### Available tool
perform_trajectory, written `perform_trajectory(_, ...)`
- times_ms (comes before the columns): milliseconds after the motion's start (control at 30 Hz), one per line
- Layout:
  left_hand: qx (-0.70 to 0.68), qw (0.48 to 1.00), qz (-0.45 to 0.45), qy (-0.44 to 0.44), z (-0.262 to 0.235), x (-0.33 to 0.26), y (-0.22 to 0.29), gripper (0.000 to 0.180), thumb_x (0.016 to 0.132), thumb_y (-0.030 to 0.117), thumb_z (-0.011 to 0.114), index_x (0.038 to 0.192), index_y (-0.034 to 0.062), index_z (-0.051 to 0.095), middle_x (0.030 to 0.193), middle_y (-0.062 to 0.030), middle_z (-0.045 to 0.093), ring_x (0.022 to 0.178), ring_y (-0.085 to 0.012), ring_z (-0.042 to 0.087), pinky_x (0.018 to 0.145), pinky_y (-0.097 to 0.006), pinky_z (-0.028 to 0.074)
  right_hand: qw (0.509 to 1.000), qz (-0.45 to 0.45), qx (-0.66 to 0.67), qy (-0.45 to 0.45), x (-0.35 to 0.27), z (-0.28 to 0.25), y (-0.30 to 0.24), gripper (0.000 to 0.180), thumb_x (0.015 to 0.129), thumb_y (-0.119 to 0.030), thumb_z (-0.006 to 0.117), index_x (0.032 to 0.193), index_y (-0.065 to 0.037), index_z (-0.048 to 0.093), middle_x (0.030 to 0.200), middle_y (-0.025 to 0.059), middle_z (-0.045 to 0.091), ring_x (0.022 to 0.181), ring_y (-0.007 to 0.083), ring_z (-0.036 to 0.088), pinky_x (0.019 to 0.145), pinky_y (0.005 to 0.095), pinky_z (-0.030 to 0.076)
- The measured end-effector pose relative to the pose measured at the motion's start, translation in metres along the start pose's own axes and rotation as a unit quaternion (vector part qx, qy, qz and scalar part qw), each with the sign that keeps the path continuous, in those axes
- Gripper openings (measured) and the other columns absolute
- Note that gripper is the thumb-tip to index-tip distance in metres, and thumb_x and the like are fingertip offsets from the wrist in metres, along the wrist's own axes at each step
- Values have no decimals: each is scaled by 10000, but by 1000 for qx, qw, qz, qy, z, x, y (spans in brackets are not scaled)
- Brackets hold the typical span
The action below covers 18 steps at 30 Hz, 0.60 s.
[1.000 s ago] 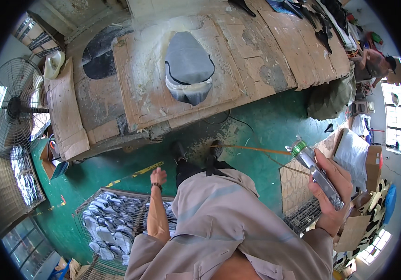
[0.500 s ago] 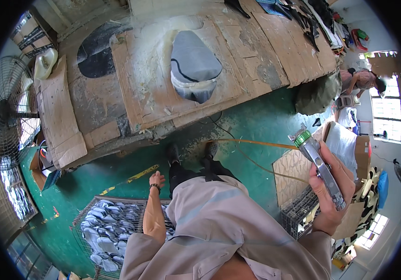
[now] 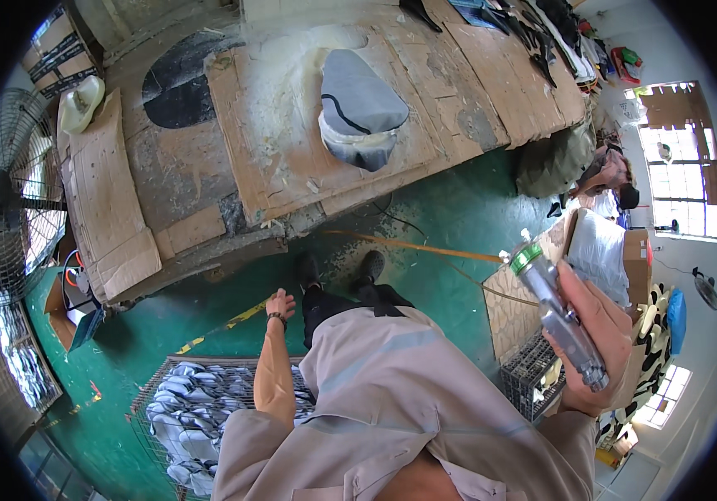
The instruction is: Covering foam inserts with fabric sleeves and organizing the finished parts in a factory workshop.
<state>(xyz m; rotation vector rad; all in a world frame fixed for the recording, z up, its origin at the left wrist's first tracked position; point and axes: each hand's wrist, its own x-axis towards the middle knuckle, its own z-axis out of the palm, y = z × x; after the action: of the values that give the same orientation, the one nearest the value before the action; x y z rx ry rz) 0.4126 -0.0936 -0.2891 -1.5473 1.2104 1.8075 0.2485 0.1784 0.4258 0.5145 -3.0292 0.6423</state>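
Observation:
My right hand [image 3: 596, 342] is raised at the right, its fingers wrapped round a grey metal handheld air tool [image 3: 555, 305] with a green collar. The tool points up and to the left; its tip is too small to make out. My left hand [image 3: 281, 304] hangs low over the green floor, fingers apart and holding nothing. A grey saddle-shaped seat [image 3: 363, 96] with a black curved stripe and a pale band lies on the cardboard-covered bench [image 3: 300, 179]. Both hands are apart from the seat.
A wire basket [image 3: 146, 409] of grey-white pieces stands left of my legs; a large fan [image 3: 4, 200] is at the far left. An orange hose [image 3: 425, 246] crosses the floor. At the right are a dark crate [image 3: 534, 376] and a bent-over person [image 3: 609, 171].
The view has shifted slightly. My right hand has turned the tool a little and brought it slightly left and lower. The person at the far right has bent lower. My left hand stays empty.

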Motion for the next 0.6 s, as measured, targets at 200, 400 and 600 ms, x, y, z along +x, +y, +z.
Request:
perform_trajectory(200,17,999,28,-16,15,-2,11,449,1006,435,612,1302,100,574,968,-43,751,795,-195,713,687,-442,596,996,-1,-88,1,-32,-1,3,460,822,-189,742,1242,-1,737,1000,161,737,881,265,700,849,340,505)
perform_trajectory(400,42,999,-5,18,14,-9,-16,468,1007,442,612,1326,102,574,1026,-82,749,845,-243,720,761,-515,592,998,-60,-3,-23,-44,-7,52,495,796,-197,755,1234,33,724,853,128,686,738,226,651,699,327,467)
perform_trajectory(600,37,998,-29,49,31,-21,-35,450,1000,438,600,1284,90,613,1094,-124,747,885,-296,723,794,-542,579,992,-93,58,-63,-45,-34,114,591,852,-339,678,1281,67,675,804,131,646,692,242,623,631,342,452)
